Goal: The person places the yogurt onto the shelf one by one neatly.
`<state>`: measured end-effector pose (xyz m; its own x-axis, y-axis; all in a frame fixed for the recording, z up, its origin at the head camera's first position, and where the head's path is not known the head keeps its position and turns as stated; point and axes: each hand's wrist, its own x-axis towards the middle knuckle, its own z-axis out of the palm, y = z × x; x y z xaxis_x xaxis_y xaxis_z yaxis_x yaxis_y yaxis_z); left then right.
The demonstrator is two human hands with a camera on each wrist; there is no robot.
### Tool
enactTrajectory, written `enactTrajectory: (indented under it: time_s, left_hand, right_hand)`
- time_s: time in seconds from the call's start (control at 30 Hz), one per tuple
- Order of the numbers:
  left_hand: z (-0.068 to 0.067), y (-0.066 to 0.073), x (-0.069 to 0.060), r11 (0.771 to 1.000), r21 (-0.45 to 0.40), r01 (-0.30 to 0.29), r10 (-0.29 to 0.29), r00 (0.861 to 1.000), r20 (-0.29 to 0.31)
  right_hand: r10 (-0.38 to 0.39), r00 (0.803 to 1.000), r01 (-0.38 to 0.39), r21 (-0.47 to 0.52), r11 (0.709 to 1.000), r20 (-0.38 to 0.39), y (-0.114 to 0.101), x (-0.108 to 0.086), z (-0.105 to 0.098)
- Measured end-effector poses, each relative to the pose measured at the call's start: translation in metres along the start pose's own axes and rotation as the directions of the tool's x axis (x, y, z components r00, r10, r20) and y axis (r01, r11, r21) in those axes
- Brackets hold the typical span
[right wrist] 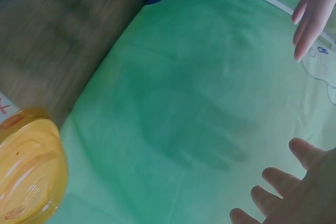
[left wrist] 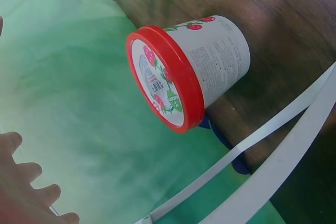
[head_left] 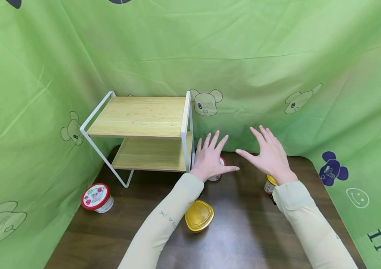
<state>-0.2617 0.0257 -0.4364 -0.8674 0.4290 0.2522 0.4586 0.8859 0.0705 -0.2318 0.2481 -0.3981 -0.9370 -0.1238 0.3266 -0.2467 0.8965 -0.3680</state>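
Both hands hang in the air above the table, fingers spread and holding nothing. My left hand [head_left: 210,158] is just right of a two-tier shelf [head_left: 140,116] with wooden boards and a white metal frame. Partly hidden behind that hand is a white tub with a red lid [head_left: 215,178]; the left wrist view shows strawberries printed on this tub [left wrist: 218,61]. My right hand [head_left: 271,158] hovers over a small container with a yellow lid [head_left: 269,185], partly covered by the wrist. In the right wrist view, a glossy yellow lid [right wrist: 31,171] shows at lower left.
Another red-lidded tub [head_left: 96,196] stands left of the shelf. A container with a gold lid [head_left: 199,216] sits beside the left forearm. Green printed cloth [head_left: 261,56] hangs around the dark wooden table [head_left: 237,231] at the back and sides.
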Motion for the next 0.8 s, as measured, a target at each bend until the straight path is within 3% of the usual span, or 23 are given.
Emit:
enactTrajectory:
  time_s: [0.8]
  left_hand:
    - [0.007, 0.004, -0.019, 0.995, -0.077, -0.060, 0.060, 0.998, -0.007]
  right_hand:
    - [-0.114, 0.990, 0.122, 0.085, 0.989, -0.086, -0.038, 0.009, -0.003]
